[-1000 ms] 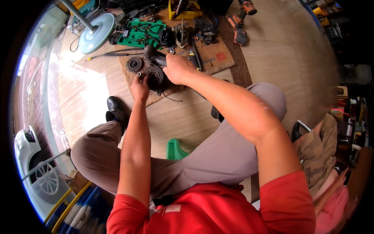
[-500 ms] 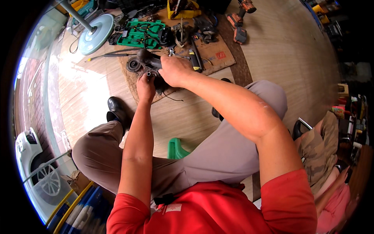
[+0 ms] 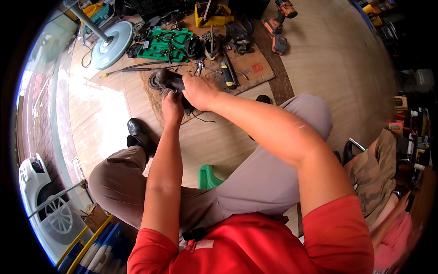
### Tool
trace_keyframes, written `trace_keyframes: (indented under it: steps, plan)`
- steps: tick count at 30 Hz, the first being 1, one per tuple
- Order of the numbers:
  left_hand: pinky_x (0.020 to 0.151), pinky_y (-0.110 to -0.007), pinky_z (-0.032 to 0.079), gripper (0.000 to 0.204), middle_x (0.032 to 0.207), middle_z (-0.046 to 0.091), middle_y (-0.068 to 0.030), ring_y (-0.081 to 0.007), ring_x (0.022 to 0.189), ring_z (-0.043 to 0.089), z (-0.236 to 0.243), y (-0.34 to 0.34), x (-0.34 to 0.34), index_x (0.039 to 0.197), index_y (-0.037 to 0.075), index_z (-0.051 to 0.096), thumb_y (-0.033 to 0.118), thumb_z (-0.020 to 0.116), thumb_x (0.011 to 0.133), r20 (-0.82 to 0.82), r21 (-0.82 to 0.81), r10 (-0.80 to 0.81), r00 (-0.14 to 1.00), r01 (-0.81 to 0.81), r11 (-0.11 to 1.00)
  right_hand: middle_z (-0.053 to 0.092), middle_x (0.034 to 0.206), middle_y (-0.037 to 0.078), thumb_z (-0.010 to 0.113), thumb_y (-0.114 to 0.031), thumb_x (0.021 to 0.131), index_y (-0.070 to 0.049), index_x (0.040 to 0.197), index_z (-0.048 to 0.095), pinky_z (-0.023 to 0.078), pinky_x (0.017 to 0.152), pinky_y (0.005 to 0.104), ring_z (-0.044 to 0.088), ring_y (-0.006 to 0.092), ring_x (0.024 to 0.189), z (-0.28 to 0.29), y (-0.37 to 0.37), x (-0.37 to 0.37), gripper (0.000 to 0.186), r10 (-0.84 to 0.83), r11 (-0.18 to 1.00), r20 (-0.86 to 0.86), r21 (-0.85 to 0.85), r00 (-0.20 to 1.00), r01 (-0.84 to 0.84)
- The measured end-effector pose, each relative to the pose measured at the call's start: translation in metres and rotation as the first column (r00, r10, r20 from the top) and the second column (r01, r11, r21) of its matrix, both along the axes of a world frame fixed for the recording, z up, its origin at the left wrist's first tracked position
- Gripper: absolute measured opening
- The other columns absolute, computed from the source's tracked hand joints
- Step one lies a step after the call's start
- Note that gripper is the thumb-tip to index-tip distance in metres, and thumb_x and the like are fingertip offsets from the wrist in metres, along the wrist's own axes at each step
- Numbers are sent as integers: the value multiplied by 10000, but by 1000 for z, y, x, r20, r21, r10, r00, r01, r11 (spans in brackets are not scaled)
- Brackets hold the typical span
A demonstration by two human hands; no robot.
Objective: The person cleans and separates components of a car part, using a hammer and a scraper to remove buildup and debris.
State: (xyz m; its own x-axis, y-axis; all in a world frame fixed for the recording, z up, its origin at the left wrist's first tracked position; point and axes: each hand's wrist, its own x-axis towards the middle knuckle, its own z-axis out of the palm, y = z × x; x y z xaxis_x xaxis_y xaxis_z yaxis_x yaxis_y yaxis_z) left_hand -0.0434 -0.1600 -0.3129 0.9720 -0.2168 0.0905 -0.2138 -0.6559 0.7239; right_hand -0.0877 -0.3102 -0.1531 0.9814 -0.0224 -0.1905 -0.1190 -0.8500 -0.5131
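My right hand [image 3: 200, 91] is closed round a dark hammer-like tool [image 3: 165, 78] with a thick rounded head. Its head hangs just above my left hand. The fingers of my left hand [image 3: 173, 108] pinch a small metal tube-like piece [image 3: 174, 92], its round end facing up. That piece stands over a dark, greasy mechanical part [image 3: 187, 108], mostly hidden by my hands. A round ringed part [image 3: 154, 82] lies partly behind the tool's head. Everything here rests on a stained cardboard sheet [image 3: 255, 75] on the floor.
Beyond my hands lie a green tool case [image 3: 162, 43], a wrench [image 3: 199, 68], a black-and-yellow tool [image 3: 227, 75] and a yellow bin [image 3: 214, 18]. A cordless drill [image 3: 278, 27] is at far right, a round stand base [image 3: 112, 43] far left. A green stool [image 3: 209, 177] shows between my legs.
The tool in my right hand has come down and slightly left, its head now nearer my left hand and covering part of the ringed part. My left hand keeps its pinch.
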Motion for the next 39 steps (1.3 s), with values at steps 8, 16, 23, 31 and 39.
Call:
trace_keyframes:
  steps: [8, 16, 23, 31, 39]
  plan:
    - [830, -467, 452, 153, 950, 634, -178, -394, 966, 560, -13, 2, 2, 879, 17, 621, 164, 647, 840, -10, 47, 41, 999, -41, 998, 678, 934, 248, 455, -111, 889, 5, 1019, 541, 521, 795, 491, 665, 395, 921, -11, 4, 3, 194, 14, 999, -24, -39, 1000, -15]
    - [829, -472, 458, 148, 940, 657, -188, -396, 968, 580, -14, 2, 2, 910, 40, 647, 169, 637, 838, 74, 31, 40, 996, -43, 999, 678, 937, 243, 517, -127, 869, 24, 1019, 547, 520, 807, 490, 661, 392, 920, -19, -4, -3, 215, 81, 993, -61, -84, 995, -86]
    - [761, -423, 497, 187, 902, 697, -163, -358, 858, 659, -2, 0, 7, 971, 68, 668, 221, 661, 863, -68, -118, 166, 984, -173, 978, 673, 966, 245, 601, -179, 868, 22, 1025, 570, 513, 831, 480, 652, 394, 952, -12, -9, 6, 257, -69, 997, -42, 11, 997, 70]
    - [754, -452, 493, 181, 911, 695, -174, -386, 893, 644, -4, -3, 16, 1002, 92, 670, 199, 651, 857, -99, -61, 145, 984, -151, 987, 681, 975, 220, 607, -198, 880, 7, 1074, 565, 524, 828, 457, 660, 368, 955, -3, -15, 0, 286, -52, 999, -121, -20, 991, 50]
    - [732, -466, 487, 164, 884, 682, -188, -405, 855, 629, 24, -13, 9, 967, 76, 667, 186, 647, 846, -68, 44, 127, 989, -125, 991, 682, 1012, 218, 540, -126, 882, 10, 1088, 554, 531, 830, 435, 669, 354, 974, -1, -11, 2, 248, -21, 999, -103, -47, 994, 16]
